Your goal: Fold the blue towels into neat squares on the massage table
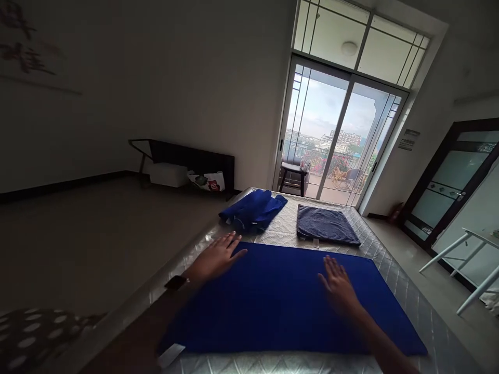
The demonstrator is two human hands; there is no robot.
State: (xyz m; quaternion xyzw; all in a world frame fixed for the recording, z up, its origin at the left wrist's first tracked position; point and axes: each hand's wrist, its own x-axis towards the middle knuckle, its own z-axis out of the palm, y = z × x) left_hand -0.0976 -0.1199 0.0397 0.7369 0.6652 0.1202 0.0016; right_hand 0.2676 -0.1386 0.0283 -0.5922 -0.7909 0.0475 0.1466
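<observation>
A flat blue cloth (280, 301) lies spread on the pale quilted mattress (283, 223), with a white tag at its near left corner. My left hand (218, 254) is over the cloth's far left corner, fingers stretched out and thumb apart. Toward the right part of the cloth, my right hand (337, 283) has its fingers extended, palm down. Whether either palm presses on the fabric I cannot tell. Beyond my left hand sits a crumpled blue garment (255, 210). A folded dark grey-blue towel (326, 225) rests at the far right of the mattress.
A dark bench (191, 153) stands by the left wall with a white box (168, 174) and a printed bag (206, 181) under it. Sliding glass doors (319, 135) are beyond the mattress. A white-legged table (477, 265) stands at the right; polka-dot fabric (35, 337) is lower left.
</observation>
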